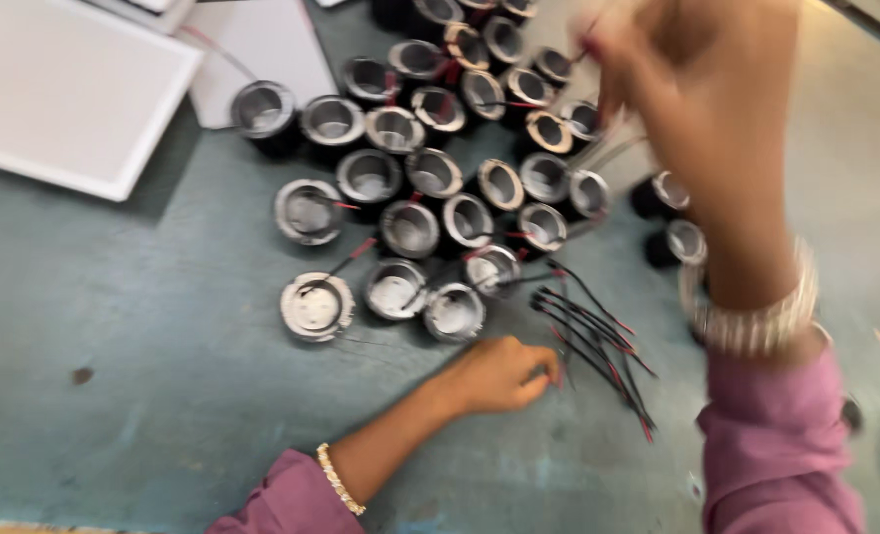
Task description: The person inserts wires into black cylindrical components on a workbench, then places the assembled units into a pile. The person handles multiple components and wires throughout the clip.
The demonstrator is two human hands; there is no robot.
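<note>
Wires (598, 346), thin red and black ones, lie in a loose bundle on the grey-green table (143, 326) just beside your left hand (499, 374), on its far right side; your left hand rests knuckles-up on the table with the fingers curled in narrow, and the fingertips (549, 371) meet the near ends of the wires, though blur hides whether they actually pinch one; your right hand (687, 89) is raised well above the table, nearer the camera and badly smeared, with fingers drawn together around what looks like a red-tipped strand (590, 44); how firmly it is held, you cannot tell from this view.

Beyond your left hand stands a crowd of round black housings (430, 173) with shiny metal rims, open side up, packed touching one another; several carry short red and black leads; the nearest ones sit just past your left knuckles, and two more (672, 218) stand apart under your right forearm; far to the left of both hands lies a flat white square panel (64, 89), with a second white sheet (262, 49) beside it; both wrists wear pale beaded bracelets (756, 316) above purple sleeves (776, 445).
</note>
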